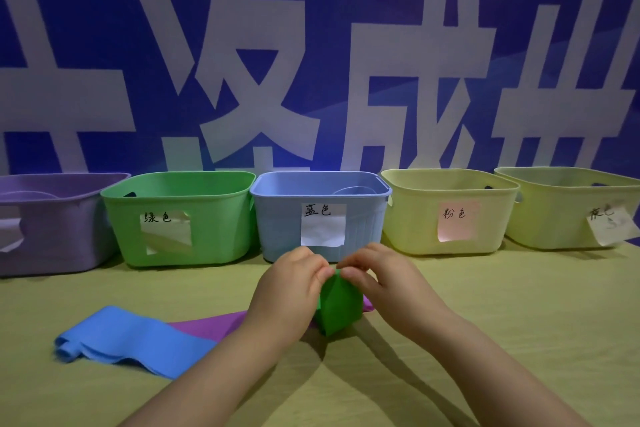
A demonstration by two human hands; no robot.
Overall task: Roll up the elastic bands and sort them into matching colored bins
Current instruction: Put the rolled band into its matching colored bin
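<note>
A green elastic band (337, 305) stands folded in the middle of the table, its top edge pinched from both sides. My left hand (287, 291) pinches it on the left and my right hand (384, 282) pinches it on the right, fingertips almost meeting. A blue band (135, 340) lies flat at the left front, overlapping a purple band (211, 324) that runs under my left wrist and shows again beside the green one. Along the back stand a purple bin (52, 236), a green bin (180, 218) and a blue bin (318, 215), each with a paper label.
Two pale yellow bins stand at the back right, one (446, 211) with a pink label and one (568, 208) with a loose white label. A blue banner with large white characters fills the wall behind. The table (519, 322) has a yellow-green cloth.
</note>
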